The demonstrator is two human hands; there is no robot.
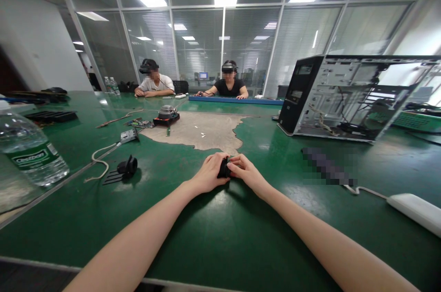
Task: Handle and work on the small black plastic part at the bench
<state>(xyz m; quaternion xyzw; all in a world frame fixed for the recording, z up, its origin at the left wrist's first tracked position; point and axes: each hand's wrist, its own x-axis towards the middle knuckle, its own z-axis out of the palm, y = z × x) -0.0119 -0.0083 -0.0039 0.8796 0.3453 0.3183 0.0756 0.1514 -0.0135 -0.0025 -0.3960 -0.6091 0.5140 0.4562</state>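
Black plastic part [223, 169] sits between the person's two hands, at the near edge of the worn tan patch [186, 131] on the green tabletop [213, 232]. The left hand [210, 173] is closed around it from the left, while the right hand [247, 172] has its thumb and fingertips pinched on its right side; whether the part also touches the table cannot be told. To the left lies a black slotted bracket [126, 170], well apart from the hands, and beyond it a metal box [128, 135] with a pale cable [99, 158]. A round metallic component on a black-and-red base [166, 115] stands on the tan patch, near a small circuit board [142, 123]. A labelled water bottle [34, 151] stands at the far left. On the right, an open computer case [301, 96] stands behind a blurred dark object [327, 165] and a white power strip [415, 211]. Across the table sit two co-workers wearing headsets, one in a white top [155, 86], the other in a black top [230, 88].
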